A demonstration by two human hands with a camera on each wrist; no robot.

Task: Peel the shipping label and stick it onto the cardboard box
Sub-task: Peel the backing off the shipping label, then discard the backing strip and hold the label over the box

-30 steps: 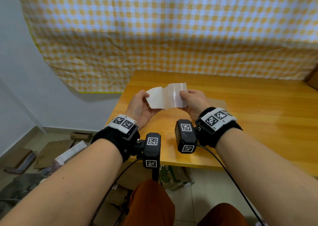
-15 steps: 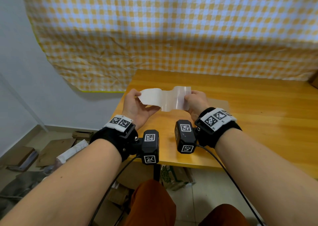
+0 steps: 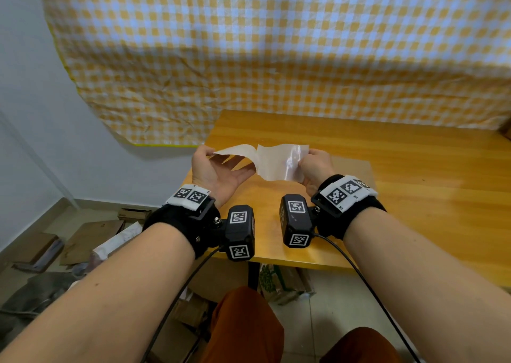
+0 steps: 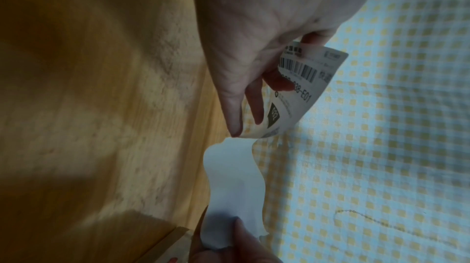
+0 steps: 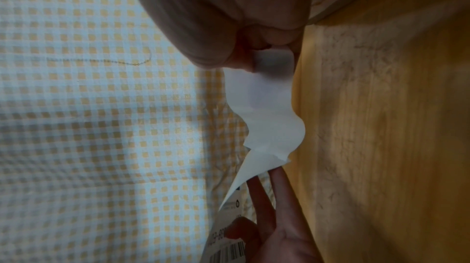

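Note:
Both hands hold the sheet above the wooden table (image 3: 414, 196). My left hand (image 3: 218, 169) pinches a corner of the white shipping label (image 3: 235, 152). The left wrist view shows the label's printed barcode side (image 4: 302, 78). My right hand (image 3: 312, 166) grips the glossy backing paper (image 3: 282, 163) at its right edge, fingers curled round it (image 5: 269, 60). The label is peeled over most of its length and joins the backing (image 4: 229, 177) only near the middle. A flat brown cardboard box (image 3: 351, 166) lies on the table just behind my right hand.
A yellow-and-white checked cloth (image 3: 276, 58) hangs on the wall behind the table. Cardboard scraps and a bag (image 3: 91, 238) lie on the floor to the left. The table's near edge (image 3: 290, 263) runs just below my wrists.
My left hand has moved left and upward, pulling the label further off the backing. The right hand has stayed nearly still with the backing, so the hands are further apart.

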